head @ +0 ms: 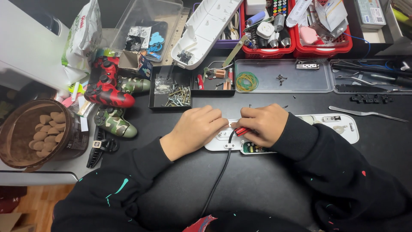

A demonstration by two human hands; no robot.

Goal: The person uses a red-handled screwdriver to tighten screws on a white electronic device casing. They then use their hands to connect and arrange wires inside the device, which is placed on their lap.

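Observation:
An opened white power strip base lies across the black desk, its black cable running toward me. My left hand rests curled on its left end, fingers pressing the casing. My right hand grips a small red-handled tool held against the strip's inside, near the cable entry. The tool's tip is hidden by my fingers. The strip's white cover lies apart at the back of the desk.
Black trays hold screws and small parts. A clear tray holds rubber bands. Red baskets stand behind. Game controllers, red and camouflage, lie left beside a brown tub. Metal tweezers lie right.

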